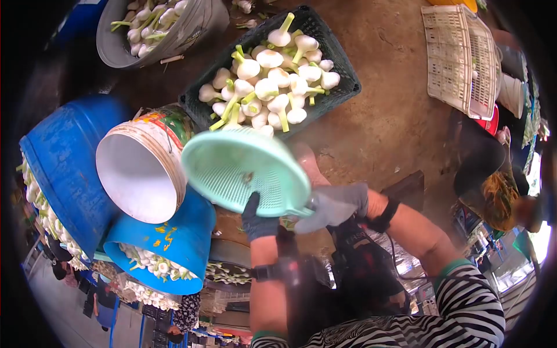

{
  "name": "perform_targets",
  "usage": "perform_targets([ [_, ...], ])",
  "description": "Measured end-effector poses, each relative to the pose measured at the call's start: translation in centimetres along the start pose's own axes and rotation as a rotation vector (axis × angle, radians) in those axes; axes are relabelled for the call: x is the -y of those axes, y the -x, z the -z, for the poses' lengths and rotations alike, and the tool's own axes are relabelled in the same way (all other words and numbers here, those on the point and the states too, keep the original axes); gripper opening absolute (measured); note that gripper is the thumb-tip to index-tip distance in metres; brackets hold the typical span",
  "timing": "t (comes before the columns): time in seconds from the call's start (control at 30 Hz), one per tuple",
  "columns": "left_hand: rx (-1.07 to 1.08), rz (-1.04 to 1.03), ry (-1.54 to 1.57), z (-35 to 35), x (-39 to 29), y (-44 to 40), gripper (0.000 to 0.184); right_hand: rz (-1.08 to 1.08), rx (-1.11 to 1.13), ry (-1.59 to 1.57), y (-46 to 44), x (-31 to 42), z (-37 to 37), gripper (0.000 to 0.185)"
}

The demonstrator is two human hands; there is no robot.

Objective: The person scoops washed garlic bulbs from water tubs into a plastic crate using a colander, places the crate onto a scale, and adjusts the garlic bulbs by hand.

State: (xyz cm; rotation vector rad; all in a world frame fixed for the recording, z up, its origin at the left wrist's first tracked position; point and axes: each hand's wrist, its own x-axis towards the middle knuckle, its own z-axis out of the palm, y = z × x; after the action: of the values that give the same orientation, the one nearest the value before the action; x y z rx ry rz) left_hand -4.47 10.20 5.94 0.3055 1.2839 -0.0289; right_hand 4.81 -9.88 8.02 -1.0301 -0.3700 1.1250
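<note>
A mint-green plastic colander [226, 165] is tilted toward me, with only a small dark bit visible inside it. My left hand [258, 219], in a dark grey glove, grips its near rim with one digit over the inside. My right hand [335, 206], in a lighter grey glove, is closed on the rim at the right; some of its fingers are hidden. Just beyond the colander is a dark green crate [342, 61] heaped with white garlic bulbs [267, 90] on short green stems.
A white bucket [136, 174] lies tipped at the left, near a blue barrel [75, 168] and a light-blue tub [197, 232] with garlic. Another grey tub [203, 29] of garlic stands at the back. Cream crates [449, 64] are at the right. Other people appear lower left.
</note>
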Motion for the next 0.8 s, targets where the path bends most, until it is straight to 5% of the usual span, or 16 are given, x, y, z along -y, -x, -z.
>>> perform_targets([
  [0.07, -0.027, 0.067, 0.084, 1.7, -2.2, 1.2, 0.051, -0.100, -0.025, 0.012, -1.4, 2.9, 3.1, 0.049],
  [0.13, -0.097, -0.012, -0.011, 4.7, -4.3, 0.5, 0.048, -0.213, -0.491, 0.128, -4.2, 1.5, 5.5, 0.055],
  [0.2, -0.202, -0.031, -0.040, 5.5, -5.5, -0.4, 0.043, -0.369, -0.706, 0.569, -8.1, 0.9, 7.6, 0.057],
  [0.4, -0.151, 0.077, 0.024, 5.7, -6.8, -3.2, 0.041, -0.428, -0.913, 0.724, -15.5, -2.1, 11.4, 0.044],
  [0.53, -0.157, 0.075, 0.018, 5.8, -6.7, -4.6, 0.041, 0.127, -1.087, 1.082, -12.2, -0.6, 11.7, 0.029],
  [0.7, -0.141, 0.110, 0.015, 7.0, -7.0, -6.9, 0.039, -0.515, -0.804, 1.636, -13.7, -3.7, 14.4, 0.025],
  [0.8, -0.143, 0.122, 0.024, 5.9, -8.4, -6.7, 0.039, -0.512, -0.737, 1.686, -14.9, -4.7, 14.2, 0.025],
])
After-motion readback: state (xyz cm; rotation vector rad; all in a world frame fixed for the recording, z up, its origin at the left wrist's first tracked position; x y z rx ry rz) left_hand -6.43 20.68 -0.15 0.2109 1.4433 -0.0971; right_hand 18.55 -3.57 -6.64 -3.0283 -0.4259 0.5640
